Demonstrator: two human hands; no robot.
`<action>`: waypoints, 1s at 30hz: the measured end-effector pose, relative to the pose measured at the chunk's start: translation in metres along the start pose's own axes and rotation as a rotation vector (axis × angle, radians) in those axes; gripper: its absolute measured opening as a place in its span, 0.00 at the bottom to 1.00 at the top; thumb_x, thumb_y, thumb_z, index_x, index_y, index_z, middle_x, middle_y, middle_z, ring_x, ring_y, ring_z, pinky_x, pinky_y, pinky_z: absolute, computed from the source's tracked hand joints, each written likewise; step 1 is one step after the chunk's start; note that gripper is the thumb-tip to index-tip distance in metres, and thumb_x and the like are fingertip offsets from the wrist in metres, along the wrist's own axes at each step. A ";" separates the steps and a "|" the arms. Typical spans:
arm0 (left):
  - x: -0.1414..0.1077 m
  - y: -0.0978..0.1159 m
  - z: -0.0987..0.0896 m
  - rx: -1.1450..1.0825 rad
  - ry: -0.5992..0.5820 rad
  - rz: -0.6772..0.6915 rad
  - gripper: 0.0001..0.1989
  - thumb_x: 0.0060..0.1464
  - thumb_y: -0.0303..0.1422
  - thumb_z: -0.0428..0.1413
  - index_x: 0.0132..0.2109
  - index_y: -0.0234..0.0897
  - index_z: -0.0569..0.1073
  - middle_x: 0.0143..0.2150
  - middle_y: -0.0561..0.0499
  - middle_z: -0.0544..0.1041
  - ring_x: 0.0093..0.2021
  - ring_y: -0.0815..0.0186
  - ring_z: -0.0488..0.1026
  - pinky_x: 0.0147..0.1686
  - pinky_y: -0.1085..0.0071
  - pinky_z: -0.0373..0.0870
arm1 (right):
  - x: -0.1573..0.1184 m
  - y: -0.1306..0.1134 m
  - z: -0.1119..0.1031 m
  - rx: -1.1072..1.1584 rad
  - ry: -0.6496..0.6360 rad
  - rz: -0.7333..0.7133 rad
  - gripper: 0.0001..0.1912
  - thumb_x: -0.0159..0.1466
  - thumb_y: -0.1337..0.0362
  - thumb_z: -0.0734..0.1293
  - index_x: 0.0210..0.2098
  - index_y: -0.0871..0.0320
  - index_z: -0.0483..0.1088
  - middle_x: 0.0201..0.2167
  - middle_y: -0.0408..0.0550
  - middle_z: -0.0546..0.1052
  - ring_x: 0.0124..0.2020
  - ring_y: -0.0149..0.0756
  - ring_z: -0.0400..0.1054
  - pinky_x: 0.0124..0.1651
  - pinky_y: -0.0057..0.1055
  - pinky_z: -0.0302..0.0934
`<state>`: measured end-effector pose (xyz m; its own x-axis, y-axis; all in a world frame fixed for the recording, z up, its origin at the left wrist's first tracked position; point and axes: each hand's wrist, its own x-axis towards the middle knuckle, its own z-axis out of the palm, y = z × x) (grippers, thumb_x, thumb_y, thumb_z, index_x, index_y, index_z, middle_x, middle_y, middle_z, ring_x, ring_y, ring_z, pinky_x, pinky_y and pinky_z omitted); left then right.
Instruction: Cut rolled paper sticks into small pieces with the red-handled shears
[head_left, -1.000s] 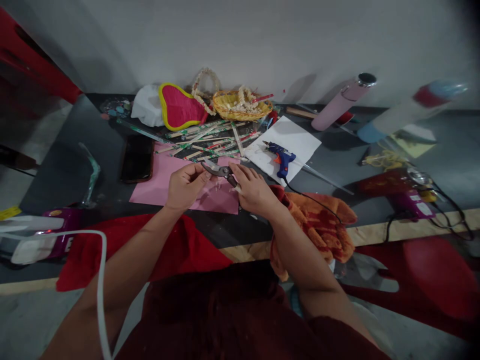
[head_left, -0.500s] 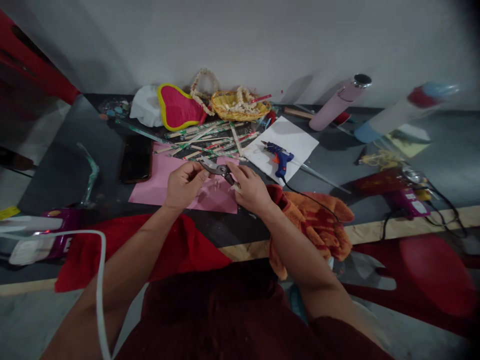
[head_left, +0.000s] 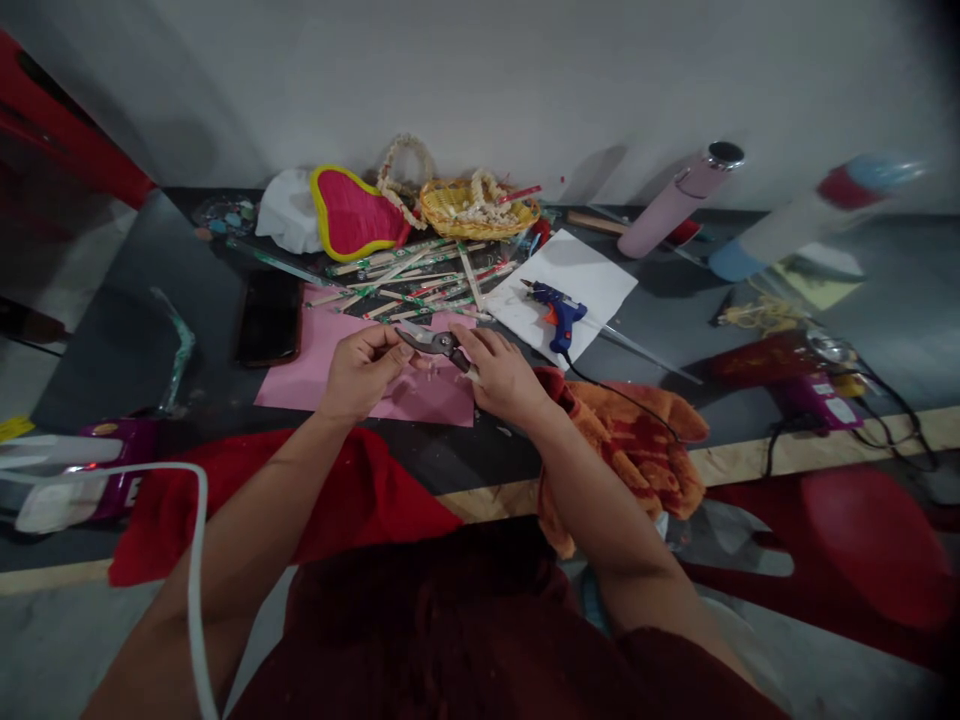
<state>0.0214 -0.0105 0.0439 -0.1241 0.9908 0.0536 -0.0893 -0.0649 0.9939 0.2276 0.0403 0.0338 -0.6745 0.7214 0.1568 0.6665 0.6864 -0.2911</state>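
Note:
My right hand (head_left: 504, 376) is wrapped round the handles of pruning shears (head_left: 442, 343), whose blades point left. At the blade tips, the fingers of my left hand (head_left: 363, 372) are pinched together; whatever they hold is too small or hidden to make out. Both hands are above a pink sheet (head_left: 300, 385) with small pale bits on it. Just beyond lie several wrapped chopsticks (head_left: 405, 275) in a loose pile. A blue glue gun (head_left: 562, 318) rests on white paper (head_left: 600, 275) to the right of my hands.
A phone (head_left: 268, 320) lies left of the pink sheet. Behind the chopsticks stand a red-and-yellow padded shape (head_left: 356, 215) and a wicker basket (head_left: 442, 220). A pink bottle (head_left: 675, 205) is at the back right. An orange cloth (head_left: 630, 425) and red cloth (head_left: 360, 490) lie along the front edge.
My left hand has shifted slightly left and down, and the shears' blades look a little more spread. My right hand keeps its grip with hardly any movement.

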 end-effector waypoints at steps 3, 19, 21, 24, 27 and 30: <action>0.000 0.000 0.000 0.019 0.017 0.012 0.12 0.49 0.38 0.61 0.29 0.32 0.73 0.25 0.48 0.78 0.15 0.78 0.54 0.15 0.76 0.45 | 0.000 -0.002 0.000 0.010 -0.003 0.010 0.35 0.59 0.71 0.59 0.66 0.55 0.49 0.56 0.55 0.66 0.55 0.47 0.60 0.54 0.46 0.61; 0.000 0.001 -0.002 0.038 -0.047 -0.007 0.10 0.49 0.37 0.61 0.30 0.33 0.74 0.27 0.48 0.79 0.15 0.77 0.57 0.16 0.77 0.49 | -0.001 0.002 -0.002 -0.001 -0.043 -0.004 0.37 0.60 0.69 0.59 0.67 0.56 0.46 0.59 0.55 0.62 0.57 0.48 0.58 0.56 0.47 0.58; 0.001 0.001 -0.004 -0.010 -0.095 -0.028 0.11 0.48 0.38 0.61 0.30 0.33 0.74 0.27 0.48 0.79 0.15 0.78 0.54 0.16 0.77 0.47 | -0.001 0.004 -0.002 0.000 -0.037 -0.019 0.37 0.60 0.69 0.59 0.67 0.56 0.46 0.59 0.55 0.63 0.57 0.48 0.58 0.56 0.47 0.58; 0.002 0.001 -0.005 -0.037 -0.102 -0.046 0.12 0.48 0.38 0.62 0.30 0.32 0.74 0.27 0.47 0.79 0.15 0.78 0.53 0.16 0.77 0.46 | 0.000 0.003 -0.001 0.000 -0.025 -0.018 0.34 0.61 0.69 0.58 0.67 0.56 0.48 0.58 0.55 0.64 0.56 0.47 0.59 0.55 0.47 0.59; 0.003 0.000 -0.005 -0.047 -0.060 -0.062 0.13 0.47 0.39 0.63 0.28 0.33 0.73 0.27 0.46 0.79 0.15 0.78 0.54 0.15 0.76 0.47 | 0.000 -0.001 -0.001 -0.013 -0.017 0.005 0.34 0.61 0.69 0.58 0.66 0.55 0.49 0.56 0.55 0.66 0.55 0.47 0.60 0.55 0.45 0.60; 0.003 -0.001 -0.004 -0.036 -0.020 -0.051 0.14 0.46 0.39 0.63 0.28 0.33 0.72 0.26 0.46 0.79 0.15 0.78 0.55 0.15 0.76 0.48 | -0.001 -0.006 -0.001 -0.017 -0.011 0.030 0.35 0.60 0.71 0.58 0.66 0.55 0.49 0.55 0.55 0.67 0.54 0.47 0.61 0.54 0.43 0.60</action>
<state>0.0175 -0.0080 0.0432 -0.0988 0.9951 0.0050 -0.1307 -0.0179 0.9913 0.2247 0.0359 0.0363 -0.6574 0.7408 0.1382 0.6917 0.6659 -0.2793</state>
